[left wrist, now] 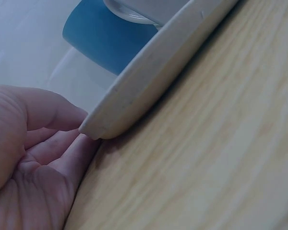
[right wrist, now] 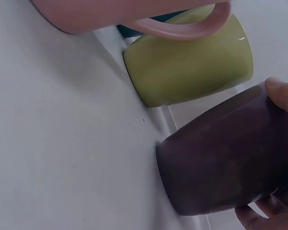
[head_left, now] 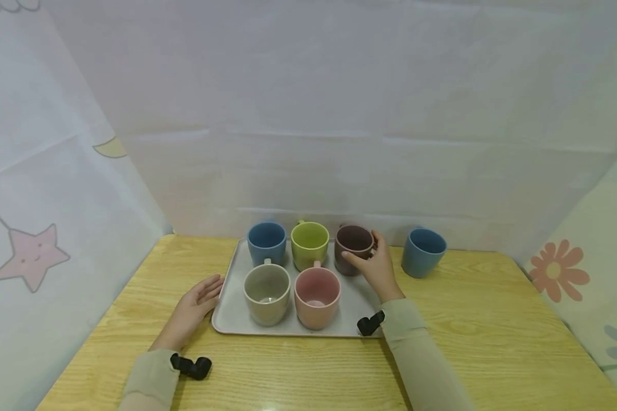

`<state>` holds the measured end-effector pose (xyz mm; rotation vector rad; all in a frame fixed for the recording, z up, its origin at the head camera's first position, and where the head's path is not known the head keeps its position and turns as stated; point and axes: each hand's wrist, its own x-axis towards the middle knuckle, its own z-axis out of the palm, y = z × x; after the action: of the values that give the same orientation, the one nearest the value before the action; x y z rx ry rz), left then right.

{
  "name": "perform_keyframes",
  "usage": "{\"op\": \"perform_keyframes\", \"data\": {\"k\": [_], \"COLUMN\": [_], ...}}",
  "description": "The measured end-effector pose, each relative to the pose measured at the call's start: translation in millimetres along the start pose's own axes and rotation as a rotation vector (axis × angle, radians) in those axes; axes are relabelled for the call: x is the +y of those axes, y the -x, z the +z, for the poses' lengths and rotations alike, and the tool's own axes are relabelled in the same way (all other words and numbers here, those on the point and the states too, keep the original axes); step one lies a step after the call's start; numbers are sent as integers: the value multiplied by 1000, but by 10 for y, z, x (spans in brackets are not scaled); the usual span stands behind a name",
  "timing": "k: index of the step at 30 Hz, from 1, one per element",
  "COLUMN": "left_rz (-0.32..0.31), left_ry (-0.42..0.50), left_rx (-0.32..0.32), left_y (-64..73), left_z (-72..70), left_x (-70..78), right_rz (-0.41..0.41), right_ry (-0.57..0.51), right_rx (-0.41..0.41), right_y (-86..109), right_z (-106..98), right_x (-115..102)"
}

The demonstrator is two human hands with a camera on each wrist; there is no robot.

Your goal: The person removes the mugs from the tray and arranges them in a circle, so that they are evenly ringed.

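Note:
My right hand [head_left: 377,267] grips a dark brown mug [right wrist: 225,158] on the tray's far right part, with the thumb at its near rim and the fingers round its right side. Along the left edge of the pale tray [head_left: 229,317], my left hand [head_left: 192,305] rests with its fingers fairly straight, touching the rim. To the left of the brown mug stand a green mug [head_left: 309,245] and a blue mug [head_left: 265,245]. In the near row are a grey-beige mug [head_left: 266,299] and a pink mug [head_left: 316,302]. All five tray mugs are upright.
Another blue mug [head_left: 423,257] stands on the wooden table [head_left: 493,331] to the right of the tray. Behind the table hangs a pale cloth [head_left: 308,142], with printed cloth at both sides.

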<state>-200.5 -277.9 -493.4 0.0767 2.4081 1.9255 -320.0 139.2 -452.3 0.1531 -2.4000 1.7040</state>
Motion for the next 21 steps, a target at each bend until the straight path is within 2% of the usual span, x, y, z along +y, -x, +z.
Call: {"op": "perform_keyframes", "data": {"k": [10,16,21], "left_rz": [43,26,25], "left_ry": [17,23,25], "left_rx": [-15,-13,-24], "left_y": [-26,-32,-48], "left_z": [-2,22,40], "left_x": [-11,8,7], "right_rz": [35,34,27], "right_ry": [-18,-9,-12], "right_rx": [-12,-15,13], "right_y": [-45,-26,28], "right_z": [-33,-95,-139], "right_x": [3,32,55]}}
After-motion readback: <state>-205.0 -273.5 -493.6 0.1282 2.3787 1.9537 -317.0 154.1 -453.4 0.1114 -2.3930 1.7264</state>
